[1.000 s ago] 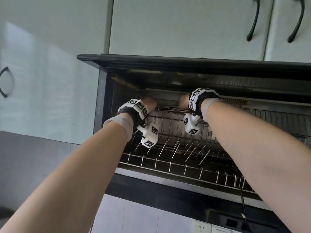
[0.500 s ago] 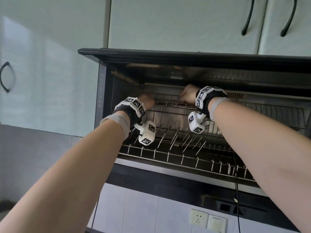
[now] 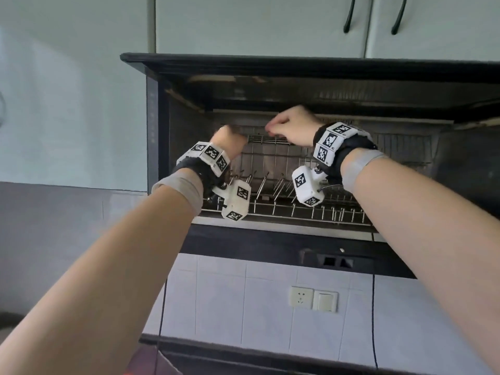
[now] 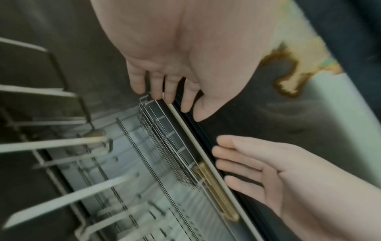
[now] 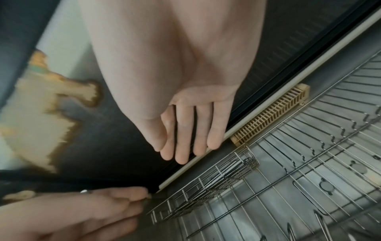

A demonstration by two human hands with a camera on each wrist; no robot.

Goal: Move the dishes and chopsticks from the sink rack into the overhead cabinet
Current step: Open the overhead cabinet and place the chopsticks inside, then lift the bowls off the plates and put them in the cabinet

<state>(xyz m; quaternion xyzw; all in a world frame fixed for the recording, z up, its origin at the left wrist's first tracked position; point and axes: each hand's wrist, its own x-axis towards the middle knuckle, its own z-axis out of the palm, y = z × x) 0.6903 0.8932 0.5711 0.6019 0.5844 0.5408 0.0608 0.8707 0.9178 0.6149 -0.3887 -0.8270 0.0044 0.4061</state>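
The overhead cabinet [image 3: 270, 63] stands open with its dark door flipped up. Both my hands are raised to the small wire basket [image 3: 266, 142] on the upper shelf. My left hand [image 3: 230, 139] holds nothing; its fingertips [image 4: 164, 96] touch the basket's near rim [image 4: 148, 101]. My right hand [image 3: 286, 125] is just right of it, empty, with straight fingers [image 5: 185, 146] held together over the door seal beside the basket [image 5: 216, 182]. No dishes or chopsticks show in any view.
Below the basket lies the lower wire rack [image 3: 297, 209] with upright prongs. A gold vent grille [image 5: 272, 114] sits at the cabinet's front edge. Closed cupboards with dark handles [image 3: 349, 14] are above. A wall socket and switch [image 3: 313, 297] are on the tiles below.
Both hands have drawn back a little from deep in the cabinet toward the basket's front rim. The head view has tilted down, so the socket and tiles now show.
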